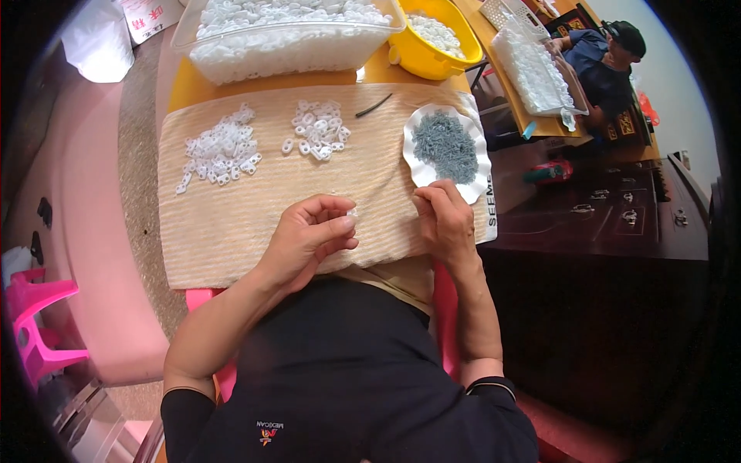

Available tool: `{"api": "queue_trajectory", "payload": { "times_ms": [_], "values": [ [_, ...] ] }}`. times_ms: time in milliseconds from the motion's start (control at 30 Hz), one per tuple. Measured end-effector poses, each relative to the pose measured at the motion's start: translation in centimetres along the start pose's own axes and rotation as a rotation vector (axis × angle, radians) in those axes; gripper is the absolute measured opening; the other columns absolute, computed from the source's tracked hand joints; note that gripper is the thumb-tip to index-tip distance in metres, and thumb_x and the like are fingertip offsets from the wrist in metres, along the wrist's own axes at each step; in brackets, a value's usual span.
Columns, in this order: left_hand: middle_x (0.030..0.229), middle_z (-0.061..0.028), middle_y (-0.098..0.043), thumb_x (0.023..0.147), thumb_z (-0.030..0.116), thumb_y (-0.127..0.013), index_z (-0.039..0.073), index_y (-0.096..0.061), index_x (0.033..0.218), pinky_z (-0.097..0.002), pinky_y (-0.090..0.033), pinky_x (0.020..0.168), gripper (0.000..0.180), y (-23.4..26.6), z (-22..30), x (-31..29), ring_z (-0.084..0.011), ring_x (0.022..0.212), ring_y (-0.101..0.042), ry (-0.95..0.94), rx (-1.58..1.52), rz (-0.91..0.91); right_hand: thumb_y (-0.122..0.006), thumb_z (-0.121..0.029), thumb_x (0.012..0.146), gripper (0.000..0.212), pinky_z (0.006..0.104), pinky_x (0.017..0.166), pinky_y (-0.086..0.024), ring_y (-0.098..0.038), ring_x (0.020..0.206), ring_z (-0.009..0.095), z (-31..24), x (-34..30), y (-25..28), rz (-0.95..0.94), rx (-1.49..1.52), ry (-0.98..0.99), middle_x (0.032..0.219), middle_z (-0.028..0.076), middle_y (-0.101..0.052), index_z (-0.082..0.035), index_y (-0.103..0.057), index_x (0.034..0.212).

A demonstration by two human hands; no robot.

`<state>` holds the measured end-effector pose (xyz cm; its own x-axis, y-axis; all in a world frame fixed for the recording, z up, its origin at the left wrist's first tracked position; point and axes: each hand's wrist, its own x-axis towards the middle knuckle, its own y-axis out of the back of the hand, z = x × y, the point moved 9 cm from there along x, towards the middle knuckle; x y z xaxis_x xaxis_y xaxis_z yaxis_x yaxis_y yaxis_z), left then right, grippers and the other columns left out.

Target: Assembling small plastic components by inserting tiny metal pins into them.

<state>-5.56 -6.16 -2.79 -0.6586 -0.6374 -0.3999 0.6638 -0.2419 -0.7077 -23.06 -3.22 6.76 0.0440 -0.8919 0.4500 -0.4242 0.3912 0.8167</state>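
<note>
On my feed, the left hand (315, 230) angles inward over the beige cloth (231, 247), its thumb-and-forefinger grip clamped on a small white plastic piece (352, 212). I see the right hand (449, 220) reaching forward, fingers curled down at the scalloped white plate's (411, 153) near rim; whether its grip holds anything, I cannot tell.

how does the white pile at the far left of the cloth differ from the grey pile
The white pile is made of rounded, holed pieces; the grey pile is thin slivers. The white pile lies straight on the cloth, while the grey pile sits on a wavy-rimmed white plate. Both are heaps of many small loose parts.
</note>
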Motion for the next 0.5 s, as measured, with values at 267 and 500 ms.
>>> {"api": "queue_trajectory", "payload": {
  "times_ms": [267,500],
  "values": [
    [0.088,-0.0025,-0.063,0.087,0.008,-0.066,0.004,-0.061,0.104,-0.0275,-0.056,0.075,0.018,0.0,-0.1,0.2,-0.0116,0.079,-0.062,-0.021,-0.016,-0.013,-0.065,0.004,0.082,0.008,0.032,0.065,-0.047,-0.059,0.073,0.025,-3.2,0.7,-2.2,-0.162,0.444,-0.024,0.082,0.013,-0.058,0.002,-0.059,0.087],
    [0.091,-0.0043,-0.064,0.087,0.005,-0.066,0.001,-0.062,0.104,-0.0268,-0.057,0.075,0.018,0.0,-0.2,0.2,-0.0119,0.08,-0.064,-0.015,-0.051,-0.022,-0.066,0.003,0.081,0.01,0.0315,0.066,-0.047,-0.059,0.073,0.025,-4.4,1.0,-4.0,-0.266,0.545,-0.012,0.081,0.012,-0.058,0.001,-0.059,0.087]
  ]
}}
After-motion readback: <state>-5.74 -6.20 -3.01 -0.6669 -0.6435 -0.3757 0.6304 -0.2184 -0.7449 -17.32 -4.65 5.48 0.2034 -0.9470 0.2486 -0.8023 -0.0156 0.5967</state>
